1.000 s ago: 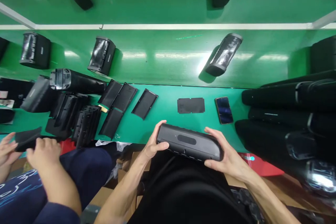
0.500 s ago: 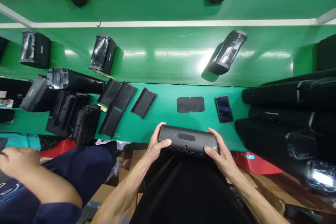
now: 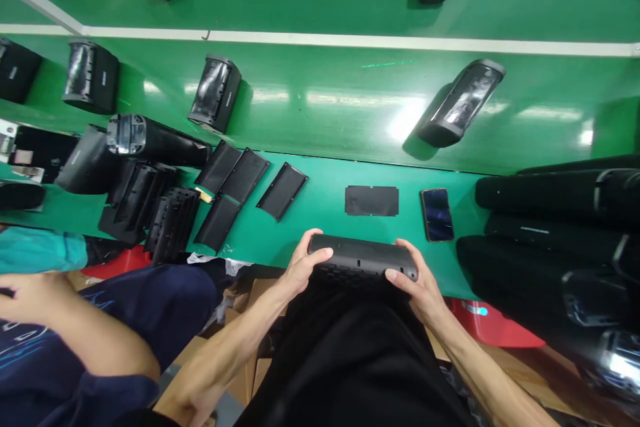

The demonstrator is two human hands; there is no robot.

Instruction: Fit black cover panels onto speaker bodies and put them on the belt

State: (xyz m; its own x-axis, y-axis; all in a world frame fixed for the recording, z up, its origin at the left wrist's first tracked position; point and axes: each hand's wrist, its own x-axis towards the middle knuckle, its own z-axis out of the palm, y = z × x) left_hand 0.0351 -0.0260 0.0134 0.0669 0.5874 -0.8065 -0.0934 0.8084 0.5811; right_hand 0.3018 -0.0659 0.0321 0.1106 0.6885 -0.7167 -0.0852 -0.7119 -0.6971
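Between my two hands is a black speaker housing [image 3: 367, 255], held level at the near edge of the green bench. My left hand [image 3: 303, 263] grips its left end, thumb across the front face. At the other end, my right hand [image 3: 415, 283] has its thumb on the lower right front and its fingers behind. Small notches and a slotted lower side show on the housing; its back is hidden. Beyond it lies a flat black sheet [image 3: 372, 201] with notched edges. Several black curved panels [image 3: 283, 191] lie to the left.
A phone [image 3: 437, 215] lies right of the sheet. Large dark speaker bodies [image 3: 545, 227] are stacked at the right, and black parts [image 3: 173, 223] at the left. Speakers [image 3: 463, 103] stand on the green surface beyond. A co-worker's arm [image 3: 95, 327] is at lower left.
The housing has been rolled in my hands: the oval recess on its face has gone from sight and more of the slotted side shows. The camera view has swung slightly left.
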